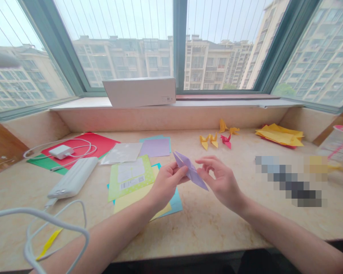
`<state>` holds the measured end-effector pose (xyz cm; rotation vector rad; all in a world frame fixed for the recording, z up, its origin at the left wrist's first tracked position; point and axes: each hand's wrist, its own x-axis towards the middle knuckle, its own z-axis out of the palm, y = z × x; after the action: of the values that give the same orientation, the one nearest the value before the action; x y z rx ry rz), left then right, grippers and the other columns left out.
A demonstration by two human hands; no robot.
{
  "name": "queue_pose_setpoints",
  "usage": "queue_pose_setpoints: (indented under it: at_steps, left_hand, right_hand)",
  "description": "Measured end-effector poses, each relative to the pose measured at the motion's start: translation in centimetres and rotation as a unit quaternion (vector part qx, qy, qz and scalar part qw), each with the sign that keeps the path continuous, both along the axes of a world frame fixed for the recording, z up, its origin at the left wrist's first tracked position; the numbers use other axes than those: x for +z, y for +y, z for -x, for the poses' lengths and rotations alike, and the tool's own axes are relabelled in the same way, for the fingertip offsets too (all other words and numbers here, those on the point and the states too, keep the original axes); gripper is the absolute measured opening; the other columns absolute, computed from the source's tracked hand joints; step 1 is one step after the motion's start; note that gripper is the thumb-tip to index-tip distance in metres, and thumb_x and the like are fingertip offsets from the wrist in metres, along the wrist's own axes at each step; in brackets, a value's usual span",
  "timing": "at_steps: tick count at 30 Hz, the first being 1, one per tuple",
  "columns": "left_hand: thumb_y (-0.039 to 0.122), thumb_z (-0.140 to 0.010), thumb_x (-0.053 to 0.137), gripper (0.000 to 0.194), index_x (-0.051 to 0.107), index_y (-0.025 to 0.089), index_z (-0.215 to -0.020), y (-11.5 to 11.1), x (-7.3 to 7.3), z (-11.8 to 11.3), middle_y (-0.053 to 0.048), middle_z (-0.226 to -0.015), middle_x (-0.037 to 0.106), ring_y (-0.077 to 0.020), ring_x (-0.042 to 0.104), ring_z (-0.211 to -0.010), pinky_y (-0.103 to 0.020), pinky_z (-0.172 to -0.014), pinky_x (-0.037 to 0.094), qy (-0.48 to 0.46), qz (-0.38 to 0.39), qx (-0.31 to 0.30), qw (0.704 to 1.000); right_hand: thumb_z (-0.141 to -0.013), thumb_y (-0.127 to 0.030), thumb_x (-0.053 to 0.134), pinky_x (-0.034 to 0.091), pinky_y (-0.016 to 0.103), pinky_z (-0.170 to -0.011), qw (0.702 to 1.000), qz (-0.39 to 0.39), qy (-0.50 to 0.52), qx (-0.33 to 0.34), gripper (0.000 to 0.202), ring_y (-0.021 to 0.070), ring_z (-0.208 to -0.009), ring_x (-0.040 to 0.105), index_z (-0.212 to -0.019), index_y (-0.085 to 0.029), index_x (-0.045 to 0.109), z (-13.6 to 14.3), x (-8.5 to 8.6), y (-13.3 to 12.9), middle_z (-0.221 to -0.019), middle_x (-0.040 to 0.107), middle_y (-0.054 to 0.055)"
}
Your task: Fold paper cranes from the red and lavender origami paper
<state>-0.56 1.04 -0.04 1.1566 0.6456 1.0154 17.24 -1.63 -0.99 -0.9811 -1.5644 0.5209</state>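
A folded piece of purple origami paper [192, 172], long and pointed at both ends, is held tilted above the table. My left hand [171, 179] pinches its left side, thumb on top and fingers behind. At the other side is my right hand [220, 179], its fingers bent and apart. The right thumb tip is at the paper's edge; whether it presses there I cannot tell. Under and beside my left hand lie a pale yellow sheet [131, 201], blue sheets [175, 201] and a green printed paper packet [114, 182].
Yellow folded cranes [213, 140] and a pink crane [226, 141] stand beyond my hands. Yellow sheets [280, 134] lie far right. A white power bank [74, 177], cables [45, 217] and red paper [105, 141] are at left. A white box [140, 92] rests on the sill.
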Motion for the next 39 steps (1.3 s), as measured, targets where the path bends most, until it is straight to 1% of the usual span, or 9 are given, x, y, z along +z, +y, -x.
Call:
queue_pose_setpoints:
  at_steps: [12, 16, 18, 20, 23, 25, 28, 35, 39]
  left_hand:
    - [0.036, -0.086, 0.071, 0.030, 0.065, 0.010, -0.101, -0.2, -0.5, -0.1, -0.010, -0.089, 0.076, -0.0231, 0.074, -0.087, -0.041, -0.094, 0.055, 0.066, 0.005, -0.017, 0.998]
    - [0.035, -0.085, 0.072, 0.053, 0.051, 0.014, -0.129, 0.0, -1.2, 0.3, -0.014, -0.106, 0.071, -0.0263, 0.072, -0.094, -0.047, -0.090, 0.057, 0.157, -0.085, 0.042, 0.983]
    - [0.032, -0.081, 0.077, 0.078, 0.034, 0.024, -0.145, 0.2, -1.3, 0.9, -0.017, -0.131, 0.059, -0.0295, 0.066, -0.109, -0.051, -0.092, 0.055, 0.237, -0.217, 0.123, 0.939]
    - [0.030, -0.076, 0.082, 0.082, 0.037, 0.029, -0.145, 0.4, -1.0, 1.5, -0.017, -0.152, 0.038, -0.0339, 0.046, -0.133, -0.056, -0.105, 0.044, 0.327, -0.392, 0.140, 0.849]
    - [0.024, -0.089, 0.068, 0.025, 0.063, 0.022, -0.113, 0.2, -0.6, 1.9, -0.011, -0.137, 0.053, -0.0316, 0.048, -0.128, -0.055, -0.104, 0.043, 0.430, -0.552, 0.044, 0.713]
    - [0.019, -0.096, 0.057, 0.008, 0.064, 0.016, -0.098, 0.0, -0.6, 1.9, -0.010, -0.109, 0.065, -0.0243, 0.059, -0.104, -0.043, -0.091, 0.051, 0.464, -0.581, -0.024, 0.668]
    - [0.014, -0.098, 0.048, 0.017, 0.062, 0.013, -0.090, -0.1, -1.1, 1.7, -0.006, -0.085, 0.063, -0.0192, 0.058, -0.082, -0.032, -0.075, 0.052, 0.492, -0.584, -0.070, 0.641]
    - [0.008, -0.097, 0.048, 0.016, 0.062, 0.012, -0.091, -0.3, -0.7, 1.7, -0.008, -0.091, 0.062, -0.0202, 0.056, -0.087, -0.031, -0.077, 0.049, 0.515, -0.583, -0.110, 0.618]
    - [0.007, -0.096, 0.048, 0.017, 0.061, 0.013, -0.086, -0.5, -0.1, 1.5, -0.008, -0.089, 0.060, -0.0205, 0.053, -0.084, -0.032, -0.075, 0.048, 0.530, -0.592, -0.124, 0.595]
  right_hand:
    - [-0.083, -0.039, 0.073, 0.048, 0.027, -0.056, 0.958, 0.255, 0.067, 0.110, 0.029, 0.0158, -0.061, 0.066, -0.101, -0.017, 0.068, -0.3, -0.3, 0.5, -0.069, 0.072, 0.002]
    - [-0.081, -0.038, 0.074, 0.045, 0.025, -0.055, 0.951, 0.286, 0.022, 0.112, 0.029, 0.0132, -0.060, 0.062, -0.100, -0.016, 0.072, -1.2, 0.2, 0.9, -0.071, 0.071, 0.002]
    - [-0.083, -0.038, 0.073, 0.043, 0.024, -0.055, 0.946, 0.296, -0.019, 0.132, 0.027, 0.0124, -0.061, 0.061, -0.099, -0.016, 0.075, -1.8, 0.4, 1.0, -0.075, 0.073, 0.002]
    - [-0.085, -0.038, 0.070, 0.040, 0.022, -0.051, 0.936, 0.300, -0.081, 0.165, 0.026, 0.0112, -0.058, 0.058, -0.099, -0.017, 0.077, -2.3, 0.4, 1.1, -0.073, 0.072, 0.002]
    - [-0.088, -0.036, 0.066, 0.042, 0.024, -0.053, 0.927, 0.268, -0.155, 0.213, 0.022, 0.0126, -0.062, 0.060, -0.098, -0.020, 0.078, -2.5, 0.2, 1.1, -0.078, 0.073, 0.002]
    - [-0.089, -0.031, 0.065, 0.048, 0.027, -0.062, 0.932, 0.226, -0.179, 0.221, 0.018, 0.0152, -0.071, 0.064, -0.094, -0.021, 0.079, -2.4, 0.1, 1.0, -0.086, 0.075, 0.003]
    - [-0.091, -0.025, 0.064, 0.051, 0.030, -0.074, 0.937, 0.188, -0.207, 0.207, 0.016, 0.0172, -0.080, 0.067, -0.087, -0.022, 0.080, -2.1, 0.2, 0.7, -0.089, 0.076, 0.003]
    - [-0.090, -0.018, 0.066, 0.051, 0.033, -0.078, 0.936, 0.116, -0.313, 0.115, 0.013, 0.0180, -0.084, 0.067, -0.090, -0.023, 0.077, -3.9, 0.4, -0.2, -0.089, 0.072, 0.004]
    - [-0.093, -0.018, 0.061, 0.050, 0.031, -0.073, 0.916, 0.084, -0.367, 0.141, 0.015, 0.0165, -0.077, 0.065, -0.090, -0.022, 0.075, -5.2, 0.1, -0.5, -0.082, 0.070, 0.003]
